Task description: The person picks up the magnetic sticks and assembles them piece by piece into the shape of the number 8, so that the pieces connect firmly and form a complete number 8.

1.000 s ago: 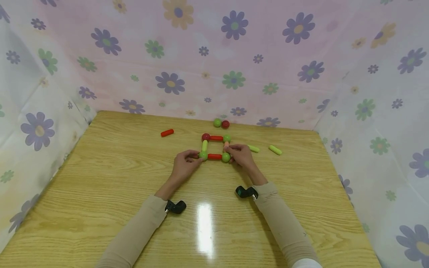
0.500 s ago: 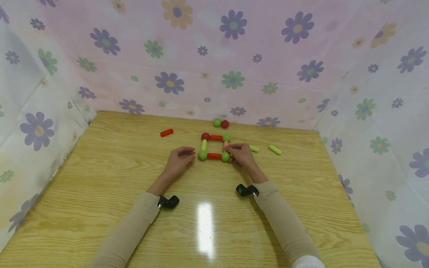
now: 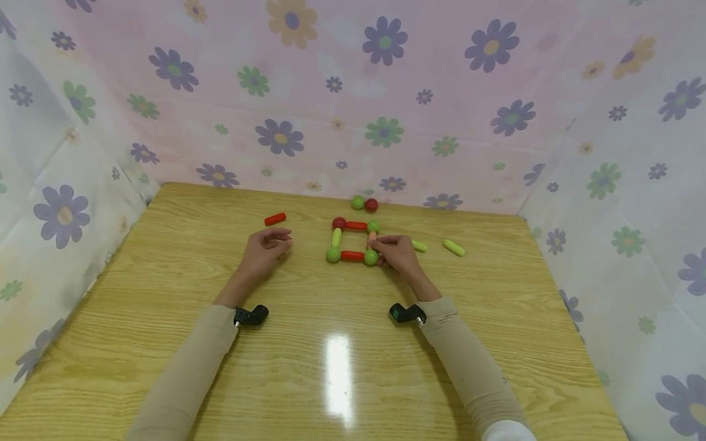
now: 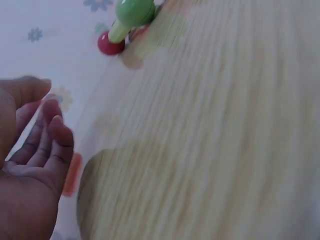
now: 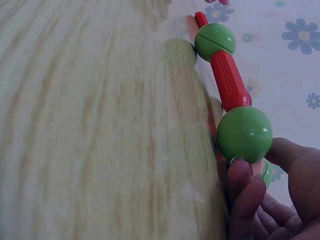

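Observation:
A square of rods and balls lies on the wooden table in the head view. Its corners are a dark red ball [image 3: 339,224] and green balls, among them the near left green ball [image 3: 333,254]. Red rods, such as the near red rod [image 3: 353,255], and a yellow-green rod [image 3: 336,237] form three sides. My right hand [image 3: 399,254] pinches the orange rod [image 3: 372,237] on the right side, close to the near right green ball [image 5: 245,134]. My left hand [image 3: 263,252], fingers loosely bent and holding nothing, is nearest to a loose red rod [image 3: 275,219].
Behind the square sit a loose green ball [image 3: 358,202] and a loose red ball [image 3: 371,205]. Two yellow-green rods lie right of my right hand, the farther being a yellow-green rod [image 3: 454,247]. Flowered cloth [image 3: 331,79] borders the wooden table [image 3: 165,257] at the back and sides.
My left hand has let go of the near left green ball and moved left and slightly back, toward the loose red rod. My right hand stays on the orange rod.

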A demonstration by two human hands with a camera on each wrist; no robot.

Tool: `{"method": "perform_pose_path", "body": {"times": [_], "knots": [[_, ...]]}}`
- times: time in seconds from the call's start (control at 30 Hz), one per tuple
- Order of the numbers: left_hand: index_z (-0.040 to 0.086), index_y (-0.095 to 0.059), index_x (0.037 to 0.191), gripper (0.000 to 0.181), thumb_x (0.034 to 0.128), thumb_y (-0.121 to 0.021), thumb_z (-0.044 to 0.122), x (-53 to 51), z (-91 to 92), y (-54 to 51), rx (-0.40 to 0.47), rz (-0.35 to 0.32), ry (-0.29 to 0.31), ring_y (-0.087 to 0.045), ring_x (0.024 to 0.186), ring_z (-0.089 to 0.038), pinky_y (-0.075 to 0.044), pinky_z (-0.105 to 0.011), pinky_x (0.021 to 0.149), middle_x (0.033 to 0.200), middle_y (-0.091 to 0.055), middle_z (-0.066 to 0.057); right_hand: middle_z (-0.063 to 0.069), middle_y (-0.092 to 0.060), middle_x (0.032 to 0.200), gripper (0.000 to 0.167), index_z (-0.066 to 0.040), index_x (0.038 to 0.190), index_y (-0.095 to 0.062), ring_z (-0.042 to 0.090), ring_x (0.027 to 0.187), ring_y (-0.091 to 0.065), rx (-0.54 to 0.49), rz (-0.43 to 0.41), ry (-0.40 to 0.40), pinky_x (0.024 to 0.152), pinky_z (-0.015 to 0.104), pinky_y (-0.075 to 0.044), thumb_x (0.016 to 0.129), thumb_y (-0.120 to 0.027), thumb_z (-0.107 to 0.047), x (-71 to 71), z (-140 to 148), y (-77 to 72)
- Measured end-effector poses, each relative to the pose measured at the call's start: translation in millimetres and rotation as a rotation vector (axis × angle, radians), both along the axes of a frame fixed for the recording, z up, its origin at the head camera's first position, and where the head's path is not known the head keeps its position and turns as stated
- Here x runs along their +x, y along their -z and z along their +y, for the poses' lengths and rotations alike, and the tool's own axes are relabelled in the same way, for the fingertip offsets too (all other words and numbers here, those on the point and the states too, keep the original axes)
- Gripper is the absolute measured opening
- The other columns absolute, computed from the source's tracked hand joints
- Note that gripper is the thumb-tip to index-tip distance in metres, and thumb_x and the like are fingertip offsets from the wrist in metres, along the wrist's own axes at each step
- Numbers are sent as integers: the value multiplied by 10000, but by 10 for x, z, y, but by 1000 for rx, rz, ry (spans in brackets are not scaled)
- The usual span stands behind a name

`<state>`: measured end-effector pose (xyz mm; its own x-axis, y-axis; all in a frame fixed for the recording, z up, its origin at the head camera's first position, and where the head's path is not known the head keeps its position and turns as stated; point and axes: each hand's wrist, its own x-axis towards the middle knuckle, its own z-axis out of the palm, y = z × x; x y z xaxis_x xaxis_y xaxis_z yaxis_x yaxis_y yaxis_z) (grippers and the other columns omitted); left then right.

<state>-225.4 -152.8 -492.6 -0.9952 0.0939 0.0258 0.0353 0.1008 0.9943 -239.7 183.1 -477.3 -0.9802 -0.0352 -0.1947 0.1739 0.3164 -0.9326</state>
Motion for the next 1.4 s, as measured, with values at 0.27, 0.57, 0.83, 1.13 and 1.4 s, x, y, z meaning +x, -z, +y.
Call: {"method": "perform_pose_path", "body": {"times": [0.27,0.57,0.83,1.13,1.4], "knots": [[-123,-603,1282,382,974,-687,88,-113,-185,-35,77,28,-133,-668,898,-170,-532,-194,694,1013,-659,-26,135,-742,983,404,-1,1215,-718,109,613,-640,8,13,-10,571,224,-514,968,-714,-321,-4,15,31],[-148,-614,1245,362,957,-696,55,-115,-227,-265,45,117,-198,-651,788,-230,-511,-192,632,1013,-662,-65,93,-725,993,433,-33,1251,-698,110,649,-647,2,-61,-23,585,224,-505,962,-714,-356,-43,23,14],[-124,-596,1307,392,974,-682,65,-332,-310,-149,-43,153,-151,-659,843,-325,-520,-158,680,1170,-625,-224,69,-715,947,444,-20,1250,-695,104,653,-639,22,-91,-30,603,220,-501,973,-700,-366,-26,31,-10],[10,-610,1366,412,963,-684,54,-460,-314,-46,-190,37,-154,-581,818,-139,-486,-181,664,1329,-572,-221,50,-716,919,431,-30,1241,-701,105,660,-638,26,-89,-28,600,224,-497,976,-695,-370,-28,35,5],[-40,-633,1318,361,960,-657,1,-475,-268,-43,-321,73,-184,-580,779,-141,-461,-152,641,1288,-622,-238,56,-719,929,418,-26,1233,-706,107,656,-639,24,-79,-24,592,230,-497,974,-700,-355,-21,34,7]]}}
